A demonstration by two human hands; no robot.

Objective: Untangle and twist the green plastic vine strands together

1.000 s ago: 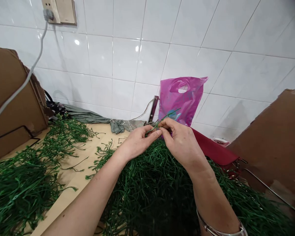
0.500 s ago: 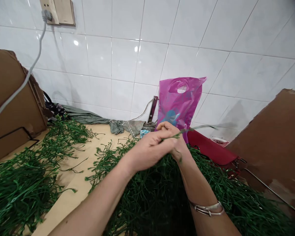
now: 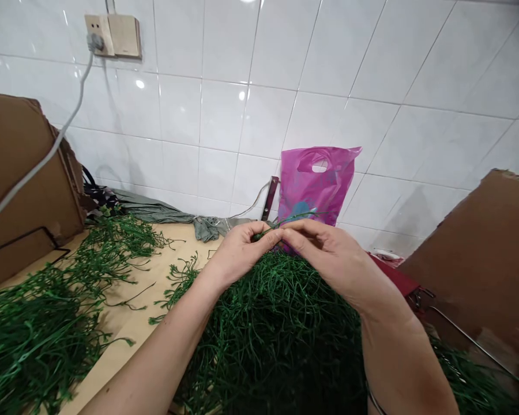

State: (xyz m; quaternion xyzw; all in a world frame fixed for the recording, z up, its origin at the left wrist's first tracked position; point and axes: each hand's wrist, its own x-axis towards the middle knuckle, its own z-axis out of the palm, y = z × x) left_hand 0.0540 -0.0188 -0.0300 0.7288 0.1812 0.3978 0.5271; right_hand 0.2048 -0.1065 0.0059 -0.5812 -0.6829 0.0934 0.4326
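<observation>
A thin green plastic plant stem (image 3: 300, 215) is pinched between the fingertips of both hands, its free end pointing to the right in front of the purple bag. My left hand (image 3: 244, 248) is closed around its left part, with a bit of green showing between thumb and fingers. My right hand (image 3: 322, 245) pinches it from the other side, thumb against forefinger, the two hands touching at the tips. Just below them spreads a large heap of similar green stems (image 3: 281, 323). The part of the stem inside the fingers is hidden.
Another pile of green stems (image 3: 38, 323) lies on the tan tabletop (image 3: 125, 346) at left. A purple plastic bag (image 3: 318, 181) stands against the tiled wall. Cardboard boxes (image 3: 21, 173) flank both sides. A grey cable (image 3: 56, 144) hangs from the socket. A red bag (image 3: 391, 276) sits behind my right arm.
My hands were crossed over each other and are now tip to tip. The right hand has swung right and turned; the left has moved slightly left. The view has tilted up a little.
</observation>
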